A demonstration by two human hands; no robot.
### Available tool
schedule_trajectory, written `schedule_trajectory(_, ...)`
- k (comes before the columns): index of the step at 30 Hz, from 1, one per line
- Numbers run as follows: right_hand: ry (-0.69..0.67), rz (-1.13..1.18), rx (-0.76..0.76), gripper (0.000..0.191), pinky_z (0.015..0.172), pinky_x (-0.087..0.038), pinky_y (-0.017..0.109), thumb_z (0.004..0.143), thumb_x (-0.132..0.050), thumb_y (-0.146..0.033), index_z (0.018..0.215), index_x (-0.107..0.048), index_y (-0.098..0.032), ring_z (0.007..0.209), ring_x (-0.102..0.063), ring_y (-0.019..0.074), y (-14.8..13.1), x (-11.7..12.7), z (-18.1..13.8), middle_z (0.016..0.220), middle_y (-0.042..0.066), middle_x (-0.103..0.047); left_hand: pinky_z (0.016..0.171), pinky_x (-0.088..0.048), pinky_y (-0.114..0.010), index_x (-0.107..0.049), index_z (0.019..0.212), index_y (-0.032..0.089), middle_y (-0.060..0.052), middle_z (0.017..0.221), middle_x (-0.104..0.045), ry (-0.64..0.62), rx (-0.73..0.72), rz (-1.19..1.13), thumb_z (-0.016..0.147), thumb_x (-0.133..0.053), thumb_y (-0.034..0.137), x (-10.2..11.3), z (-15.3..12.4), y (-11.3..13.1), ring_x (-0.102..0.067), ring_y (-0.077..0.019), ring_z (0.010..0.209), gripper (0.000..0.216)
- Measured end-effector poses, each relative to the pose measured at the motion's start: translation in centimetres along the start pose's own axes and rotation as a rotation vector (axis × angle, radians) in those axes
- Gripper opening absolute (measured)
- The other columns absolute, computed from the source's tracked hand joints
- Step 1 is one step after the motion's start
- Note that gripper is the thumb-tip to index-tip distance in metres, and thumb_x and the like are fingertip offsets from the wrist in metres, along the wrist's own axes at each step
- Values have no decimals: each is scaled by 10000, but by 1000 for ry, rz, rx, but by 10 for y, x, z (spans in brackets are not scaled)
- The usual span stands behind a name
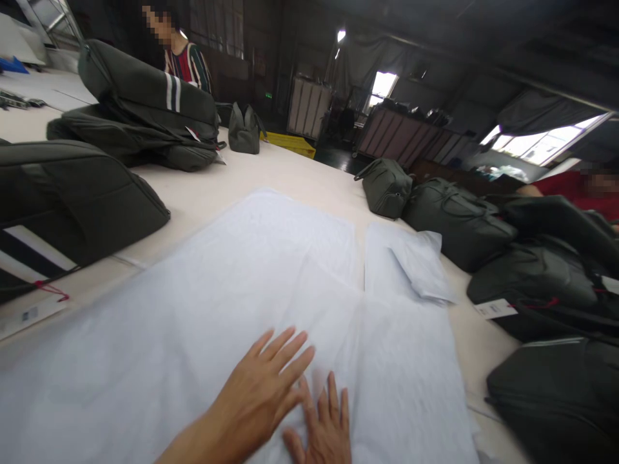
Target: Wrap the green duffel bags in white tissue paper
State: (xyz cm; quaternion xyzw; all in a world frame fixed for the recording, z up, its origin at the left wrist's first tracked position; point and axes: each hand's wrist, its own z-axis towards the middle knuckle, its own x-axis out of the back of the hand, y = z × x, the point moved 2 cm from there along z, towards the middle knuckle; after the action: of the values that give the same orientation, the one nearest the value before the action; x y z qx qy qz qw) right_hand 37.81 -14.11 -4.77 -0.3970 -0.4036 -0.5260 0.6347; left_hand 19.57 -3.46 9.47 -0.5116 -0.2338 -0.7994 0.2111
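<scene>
Thin pale sheets, perhaps paper or plastic film, are spread over the table in front of me. My left hand reaches in from the lower left, palm down with fingers stretched, over the large left sheet. Close beside it, my right hand is spread with its fingers pointing away from me, low over the same sheet. Neither hand holds anything. To the right of a seam or fold lies another pale sheet, with a crumpled, folded piece at its far end.
Dark green bags line both sides: a striped bag at left, stacked bags behind it, and several, including a rounded bag, at right. A small bag stands on the table's far edge. People stand at far left and right.
</scene>
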Motion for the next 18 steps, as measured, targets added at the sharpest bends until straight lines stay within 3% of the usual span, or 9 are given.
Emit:
schedule_trajectory(3, -5, -26, 66, 916, 1012, -398, 634, 834, -528, -690, 1566, -181, -263, 1363, -407, 432, 5, -1, 2, 1427, 101, -541, 1209, -148, -558, -331, 1506, 297, -38, 1592, -317, -125, -92, -59, 965, -492, 544, -38, 75, -23, -214, -276, 1486, 617)
schedule_trajectory(5, -24, -14, 78, 986, 984, -423, 624, 822, -530, -706, 1575, -122, -218, 1361, -407, 436, 7, -4, 0, 1443, 113, -521, 1197, -114, -599, -303, 1520, 277, -70, 1596, -295, -254, -77, -96, 951, -445, 625, -69, 100, -43, -194, -290, 1492, 682)
schedule_trajectory(9, -53, 39, -101, 1084, 1081, -322, 666, 810, -528, -737, 1575, 32, -211, 1401, -347, 427, -2, -2, 1, 1493, 131, -452, 1164, -73, -670, -276, 1533, 250, -104, 1605, -248, -391, 87, -100, 932, -418, 674, -106, 95, -72, -160, -325, 1496, 750)
schedule_trajectory(13, -126, 70, -206, 1071, 1127, -259, 676, 848, -507, -704, 1557, 123, -204, 1433, -282, 412, -15, 9, 8, 1544, 148, -360, 1171, -85, -661, -269, 1541, 256, -95, 1613, -230, -380, 207, -88, 928, -441, 660, -105, 85, -77, -127, -338, 1501, 754)
schedule_trajectory(18, -133, 73, -234, 1038, 1122, -258, 691, 851, -486, -716, 1555, 98, -225, 1436, -269, 418, -17, 15, 13, 1565, 131, -311, 1159, -85, -677, -263, 1543, 278, -83, 1620, -212, -403, 266, -61, 934, -467, 618, -106, 90, -78, -129, -351, 1498, 726)
